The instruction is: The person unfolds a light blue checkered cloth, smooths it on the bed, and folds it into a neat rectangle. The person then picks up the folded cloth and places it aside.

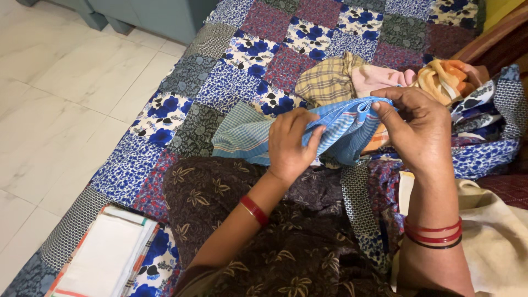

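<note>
Both hands grip one blue cloth (341, 129) over the lap: left hand (289, 144) closed on its middle, right hand (419, 129) pinching the top hem. Soft, light, floppy; best taken at hem or corners. Crumpled cloths (379, 77) behind on quilt (242, 71); folded stack (104, 256) lower left.

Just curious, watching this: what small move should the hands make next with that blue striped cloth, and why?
Probably draw the hands apart to spread the blue striped cloth flat. The left hand and right hand both pinch it while it hangs bunched and creased over the patchwork quilt.
</note>
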